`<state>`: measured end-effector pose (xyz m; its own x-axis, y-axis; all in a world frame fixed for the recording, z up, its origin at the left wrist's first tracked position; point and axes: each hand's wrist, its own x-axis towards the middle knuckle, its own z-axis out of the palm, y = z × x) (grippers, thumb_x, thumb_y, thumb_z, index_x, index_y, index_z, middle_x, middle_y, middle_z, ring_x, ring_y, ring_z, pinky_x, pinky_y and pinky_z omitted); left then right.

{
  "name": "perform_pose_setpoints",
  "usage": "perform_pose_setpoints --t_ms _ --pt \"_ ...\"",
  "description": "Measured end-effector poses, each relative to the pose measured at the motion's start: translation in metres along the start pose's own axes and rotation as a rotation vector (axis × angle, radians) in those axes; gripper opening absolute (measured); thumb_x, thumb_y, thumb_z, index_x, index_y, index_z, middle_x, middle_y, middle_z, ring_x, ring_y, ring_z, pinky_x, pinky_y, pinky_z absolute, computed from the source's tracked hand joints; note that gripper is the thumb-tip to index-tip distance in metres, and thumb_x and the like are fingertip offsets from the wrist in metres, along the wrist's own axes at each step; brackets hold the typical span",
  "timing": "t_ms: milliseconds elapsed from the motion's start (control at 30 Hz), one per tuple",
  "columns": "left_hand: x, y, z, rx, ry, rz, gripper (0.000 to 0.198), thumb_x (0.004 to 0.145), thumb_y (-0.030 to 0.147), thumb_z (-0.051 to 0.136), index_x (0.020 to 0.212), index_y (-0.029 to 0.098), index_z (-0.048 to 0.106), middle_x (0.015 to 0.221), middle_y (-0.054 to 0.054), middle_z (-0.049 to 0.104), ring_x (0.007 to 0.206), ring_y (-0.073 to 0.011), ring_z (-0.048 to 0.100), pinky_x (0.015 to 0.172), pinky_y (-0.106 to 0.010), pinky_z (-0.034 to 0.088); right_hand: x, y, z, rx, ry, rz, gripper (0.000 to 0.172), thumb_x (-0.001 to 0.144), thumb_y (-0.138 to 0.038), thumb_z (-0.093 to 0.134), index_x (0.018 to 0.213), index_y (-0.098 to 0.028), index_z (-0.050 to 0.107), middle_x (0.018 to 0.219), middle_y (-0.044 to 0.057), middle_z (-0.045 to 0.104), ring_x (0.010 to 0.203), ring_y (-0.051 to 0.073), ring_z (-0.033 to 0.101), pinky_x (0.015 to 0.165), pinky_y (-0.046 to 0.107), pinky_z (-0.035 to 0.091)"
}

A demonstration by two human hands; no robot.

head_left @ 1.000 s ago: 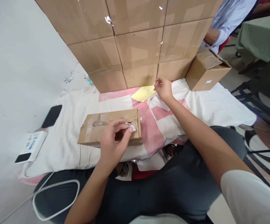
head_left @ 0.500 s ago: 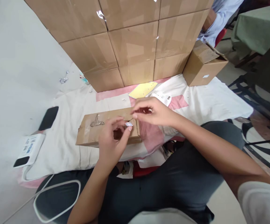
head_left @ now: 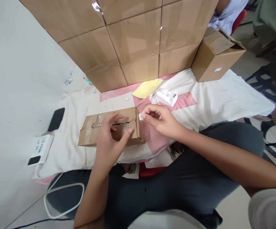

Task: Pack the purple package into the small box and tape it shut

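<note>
A small white sticker (head_left: 141, 116) is pinched between thumb and forefinger of the right hand (head_left: 163, 121), at the far right corner of the flat brown cardboard box (head_left: 87, 135). The left hand (head_left: 108, 141) is rested on that box with its fingers loosely curled; whether anything is held cannot be told. Farther off, a white tape dispenser (head_left: 166, 97) is laid on the pink-and-white cloth (head_left: 223, 95).

We look from our own head, forward and down, close over the left hand (head_left: 108, 140) and right hand (head_left: 163, 121), facing the stacked cartons (head_left: 133, 41) beyond the far edge of the cloth (head_left: 223, 95).
</note>
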<state>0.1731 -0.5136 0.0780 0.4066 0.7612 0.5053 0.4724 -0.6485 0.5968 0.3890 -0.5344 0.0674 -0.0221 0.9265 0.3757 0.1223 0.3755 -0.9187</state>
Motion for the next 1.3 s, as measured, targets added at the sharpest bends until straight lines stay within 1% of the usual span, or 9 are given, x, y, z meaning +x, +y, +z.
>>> perform_pose_setpoints --t_ms 67,167,300,467,733,900,1000,1200,1300 --pt "0.001 -0.003 -0.001 0.029 0.014 -0.012 0.055 0.088 0.027 0.077 0.136 0.025 0.05 0.128 -0.007 0.07 0.104 -0.0187 0.066 0.08 -0.032 0.047 -0.003 0.022 0.002 0.218 0.018 0.194 0.027 0.089 -0.039 0.069 0.077 -0.018 0.058 0.064 -0.005 0.048 0.057 0.009 0.042 0.053 0.023 0.032" --pt "0.002 -0.005 -0.001 0.07 0.01 -0.01 0.054 0.089 0.027 0.076 0.137 0.025 0.05 0.127 -0.008 0.07 0.104 -0.0196 0.067 0.08 -0.033 0.047 -0.012 0.051 0.01 0.453 -0.038 0.453 0.035 0.081 -0.047 0.076 0.075 -0.019 0.055 0.058 -0.009 0.04 0.047 0.006 0.032 0.045 0.022 0.021" --pt "0.0 -0.004 0.002 0.139 -0.01 0.022 0.053 0.09 0.028 0.075 0.137 0.024 0.051 0.126 -0.009 0.071 0.105 -0.0215 0.067 0.083 -0.035 0.048 -0.021 0.064 0.021 0.561 -0.05 0.608 0.037 0.078 -0.047 0.079 0.076 -0.018 0.056 0.06 -0.008 0.046 0.044 0.004 0.032 0.043 0.021 0.016" --pt "-0.002 -0.003 0.002 0.183 -0.047 0.025 0.054 0.091 0.031 0.073 0.14 0.023 0.05 0.127 -0.011 0.071 0.111 -0.0247 0.067 0.093 -0.041 0.049 -0.024 0.059 0.029 0.631 -0.014 0.619 0.045 0.072 -0.049 0.086 0.072 -0.019 0.052 0.054 -0.01 0.041 0.045 0.004 0.033 0.043 0.019 0.017" --pt "-0.003 -0.001 0.003 0.199 -0.055 0.016 0.056 0.091 0.033 0.073 0.141 0.024 0.05 0.128 -0.01 0.071 0.113 -0.0254 0.066 0.098 -0.043 0.05 -0.026 0.056 0.031 0.674 -0.014 0.639 0.056 0.066 -0.054 0.09 0.062 -0.018 0.048 0.05 -0.009 0.045 0.043 0.003 0.031 0.043 0.019 0.018" --pt "-0.004 0.0 0.005 0.308 -0.071 0.078 0.057 0.09 0.034 0.07 0.142 0.021 0.05 0.127 -0.011 0.072 0.107 -0.0281 0.064 0.099 -0.046 0.048 -0.027 0.064 0.032 0.659 -0.163 0.722 0.062 0.067 -0.066 0.087 0.064 -0.021 0.044 0.043 -0.012 0.033 0.039 0.003 0.023 0.04 0.02 0.014" --pt "-0.004 0.0 0.006 0.368 -0.057 0.094 0.057 0.091 0.035 0.069 0.143 0.02 0.05 0.124 -0.011 0.072 0.103 -0.029 0.064 0.099 -0.047 0.048 -0.029 0.07 0.034 0.611 -0.209 0.754 0.065 0.07 -0.072 0.083 0.061 -0.022 0.041 0.04 -0.013 0.03 0.037 0.003 0.019 0.038 0.021 0.012" --pt "-0.004 -0.001 0.003 0.366 -0.058 0.089 0.057 0.091 0.035 0.068 0.143 0.02 0.049 0.122 -0.01 0.073 0.098 -0.0272 0.065 0.093 -0.043 0.05 -0.031 0.071 0.03 0.592 -0.349 0.706 0.07 0.064 -0.066 0.09 0.058 -0.022 0.035 0.046 -0.011 0.038 0.04 0.002 0.027 0.038 0.02 0.015" --pt "-0.003 -0.001 0.002 0.366 -0.06 0.097 0.057 0.091 0.035 0.068 0.142 0.02 0.05 0.121 -0.01 0.073 0.097 -0.0266 0.064 0.093 -0.043 0.05 -0.031 0.07 0.028 0.596 -0.36 0.689 0.069 0.065 -0.064 0.09 0.058 -0.021 0.036 0.047 -0.011 0.039 0.04 0.002 0.027 0.039 0.02 0.016"
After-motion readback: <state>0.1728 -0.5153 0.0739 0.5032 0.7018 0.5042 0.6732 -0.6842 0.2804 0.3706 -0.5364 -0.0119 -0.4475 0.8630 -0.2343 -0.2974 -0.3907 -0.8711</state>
